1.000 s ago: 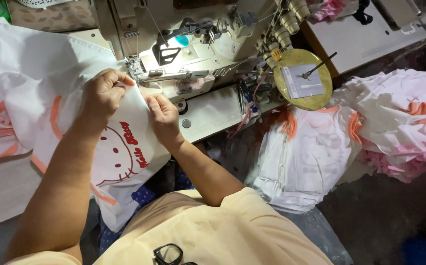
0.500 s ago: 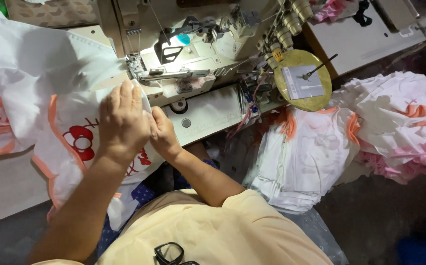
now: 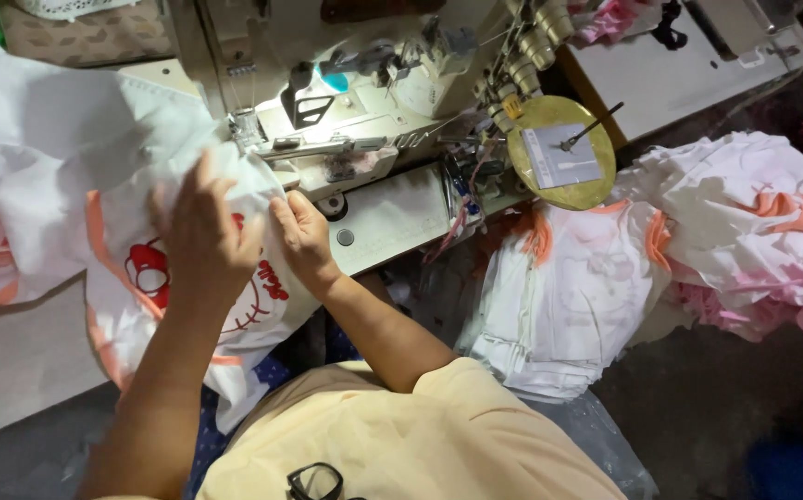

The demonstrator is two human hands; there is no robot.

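Left hand [image 3: 202, 236]: laid flat, palm down, on the white garment [image 3: 156, 278]; fingers [image 3: 205, 176] spread and released, pressing the cloth rather than gripping it
Right hand [image 3: 304, 236]: just beside the left, at the garment's edge; fingers [image 3: 286, 211] curled and pinching a fold of the white cloth
White garment: spread over the near left part of the desk [image 3: 22, 370], under both hands, its front edge drooping off toward the lap; orange trim [image 3: 96, 241] along the seams, red cartoon print [image 3: 147, 273] partly hidden under the left hand
Garment's upper edge: pushed up close to the presser foot [image 3: 248, 130], whether under the needle cannot tell
Sewing machine [image 3: 364, 102]: cream-coloured industrial type, straight ahead of the hands, lit by a small lamp near the needle; thread guides and tension knobs [image 3: 526, 46] at its right end
Round yellow disc [image 3: 560, 153]: at the right end of the machine, a small pale card lying on it
Finished pile [image 3: 586, 287]: white pieces with orange trim, stacked to the right of the desk, well apart from the hands
Second heap [image 3: 753, 231]: white and pink cloth, farther right
Black glasses [image 3: 316, 481]: hanging at the neck of the yellow shirt [image 3: 420, 435], at the bottom of the view
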